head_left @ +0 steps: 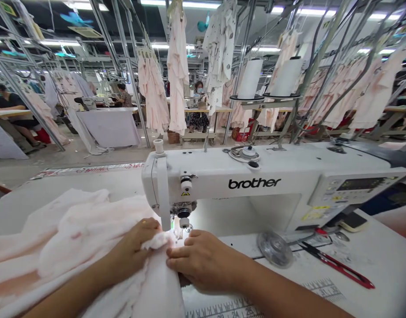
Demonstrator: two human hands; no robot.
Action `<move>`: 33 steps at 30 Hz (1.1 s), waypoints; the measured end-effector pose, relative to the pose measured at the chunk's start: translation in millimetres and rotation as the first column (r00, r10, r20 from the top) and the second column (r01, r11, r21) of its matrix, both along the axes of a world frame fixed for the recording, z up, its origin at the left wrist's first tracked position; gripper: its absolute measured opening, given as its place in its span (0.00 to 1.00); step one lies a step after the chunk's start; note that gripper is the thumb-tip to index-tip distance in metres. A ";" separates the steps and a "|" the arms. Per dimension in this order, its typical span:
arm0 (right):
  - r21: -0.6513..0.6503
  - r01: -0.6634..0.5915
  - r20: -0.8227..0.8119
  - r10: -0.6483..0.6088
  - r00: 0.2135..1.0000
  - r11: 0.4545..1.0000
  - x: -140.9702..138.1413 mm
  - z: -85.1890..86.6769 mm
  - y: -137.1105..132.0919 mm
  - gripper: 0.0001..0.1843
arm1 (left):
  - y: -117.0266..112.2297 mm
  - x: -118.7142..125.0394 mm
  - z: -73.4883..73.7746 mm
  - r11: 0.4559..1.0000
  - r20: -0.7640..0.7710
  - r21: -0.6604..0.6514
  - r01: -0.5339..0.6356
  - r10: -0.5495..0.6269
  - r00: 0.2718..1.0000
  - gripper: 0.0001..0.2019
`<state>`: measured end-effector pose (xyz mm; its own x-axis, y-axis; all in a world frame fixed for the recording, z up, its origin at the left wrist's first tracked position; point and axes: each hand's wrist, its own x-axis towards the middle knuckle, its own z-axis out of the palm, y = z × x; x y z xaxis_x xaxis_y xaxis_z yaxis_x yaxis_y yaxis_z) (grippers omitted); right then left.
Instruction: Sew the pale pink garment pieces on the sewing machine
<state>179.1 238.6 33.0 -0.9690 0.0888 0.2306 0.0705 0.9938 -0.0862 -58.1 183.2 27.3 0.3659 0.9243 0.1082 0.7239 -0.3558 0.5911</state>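
Observation:
Pale pink fabric (90, 229) lies bunched over the left of the sewing table and runs up to the needle area of a white sewing machine (209, 176). My left hand (140, 243) rests on the cloth just left of the needle, its fingers closed on a gathered fold. On the other side, my right hand (206, 260) pinches the fabric's right edge close to the presser foot. The needle area is lit, and the cloth's edge there is partly hidden by my fingers.
Red-handled thread snips (338, 265) lie on the right of the table, beside a clear round dish (275, 248). A printed ruler scale (236, 309) runs along the front. Two white thread cones (251, 79) stand behind the machine. Garments hang beyond, with people seated at other machines.

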 end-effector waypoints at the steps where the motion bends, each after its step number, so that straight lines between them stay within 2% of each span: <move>1: -0.005 -0.003 -0.003 0.003 1.000 1.000 0.1 -0.3 0.4 0.04 | 2.6 -1.1 -0.6 0.997 0.056 -0.053 -0.047 0.050 0.997 0.13; 3: -0.013 -0.007 -0.006 0.007 1.000 1.000 0.1 -1.1 0.7 0.05 | 6.5 -2.4 -1.3 0.985 0.149 -0.134 -0.110 0.129 0.980 0.11; 5: -0.017 -0.010 -0.011 0.010 1.000 1.000 0.2 -1.6 0.8 0.06 | 7.6 -1.9 0.4 0.983 0.175 -0.152 -0.106 0.132 0.976 0.11; 8: -0.020 -0.018 -0.025 0.017 1.000 1.000 0.9 -1.5 2.1 0.06 | 4.3 2.4 8.6 0.997 0.080 -0.072 0.025 -0.019 0.997 0.12; 11: -0.026 -0.033 -0.026 0.032 0.999 0.999 1.7 -1.3 4.8 0.06 | -1.4 8.4 17.4 0.982 -0.084 0.021 0.190 -0.187 0.979 0.12; 13: -0.029 0.007 -0.031 -0.007 0.999 1.000 1.6 -1.7 6.6 0.08 | -5.6 11.8 18.7 0.969 -0.190 0.070 0.237 -0.220 0.957 0.12; 17: -0.104 0.129 -0.082 -0.138 0.987 0.986 0.9 -3.2 7.8 0.06 | -15.0 15.4 7.7 0.967 -0.279 0.171 0.188 -0.135 0.951 0.14; 20: -0.216 0.130 -0.093 -0.153 0.984 0.968 1.2 -3.3 6.6 0.15 | -22.4 17.0 -3.7 0.958 -0.278 0.248 0.143 -0.070 0.958 0.16; 23: -0.279 0.144 -0.076 -0.172 0.982 0.950 1.0 -1.9 5.4 0.14 | -27.5 18.8 -10.5 0.945 -0.320 0.296 0.137 -0.037 0.947 0.21; 28: -0.300 0.225 -0.038 -0.248 0.968 0.927 -1.3 1.0 5.6 0.11 | -21.0 17.6 -11.5 0.921 -0.438 0.347 0.174 -0.005 0.899 0.30; 33: -0.268 0.333 0.021 -0.340 0.940 0.904 -1.2 -0.4 7.7 0.18 | -6.2 12.7 -6.8 0.932 -0.509 0.317 0.175 0.011 0.861 0.29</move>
<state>177.9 246.3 32.5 -0.8647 0.4696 0.1781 0.3910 0.8521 -0.3479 -45.4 177.0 20.5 0.5286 0.8266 0.1932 0.8433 -0.5374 -0.0080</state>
